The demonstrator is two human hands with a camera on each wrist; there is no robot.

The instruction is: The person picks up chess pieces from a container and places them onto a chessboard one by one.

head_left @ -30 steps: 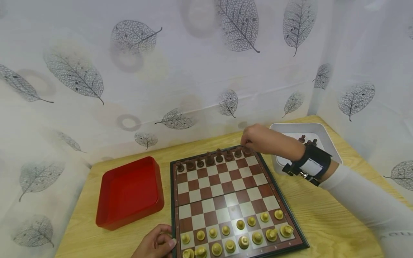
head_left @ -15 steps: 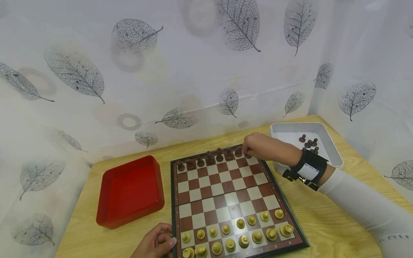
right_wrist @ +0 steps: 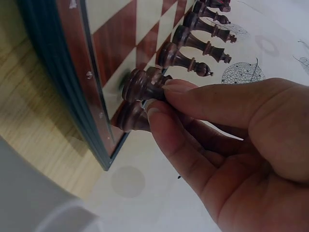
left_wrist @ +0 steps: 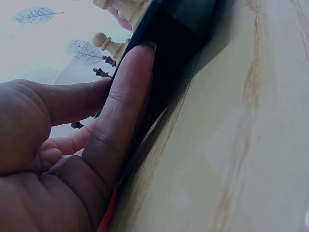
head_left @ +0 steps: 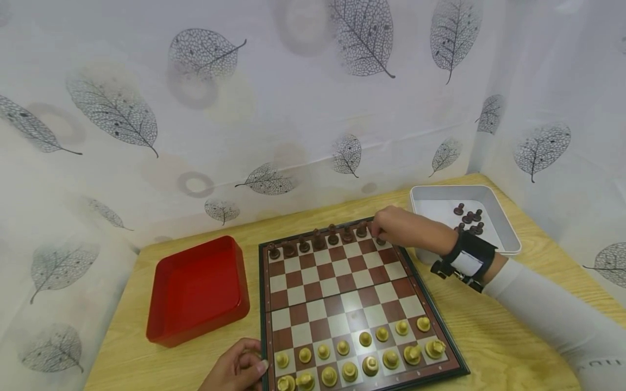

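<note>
My right hand [head_left: 398, 224] pinches a dark brown chess pawn [right_wrist: 140, 86] between thumb and fingertips; the fingers hide its head. The pawn's base is close over a pale square near the far right corner of the chessboard [head_left: 352, 315], in front of another dark piece [right_wrist: 131, 117]. A row of dark pieces [head_left: 318, 240] lines the far edge. My left hand [head_left: 237, 366] rests against the board's near left edge, thumb [left_wrist: 130, 77] along its dark side and another fingertip at the rim. Two rows of pale yellow pieces [head_left: 349, 371] stand at the near end.
A white tray [head_left: 511, 239] with several dark pieces [head_left: 468, 217] stands right of the board, partly behind my right wrist. To the left is a red tray [head_left: 195, 326]. A leaf-patterned sheet [head_left: 293, 108] hangs behind the wooden table [head_left: 122, 364].
My right hand has shifted from the far right corner slightly down and toward me, bringing the pawn to the square in front of the corner piece. The left hand has stayed in place.
</note>
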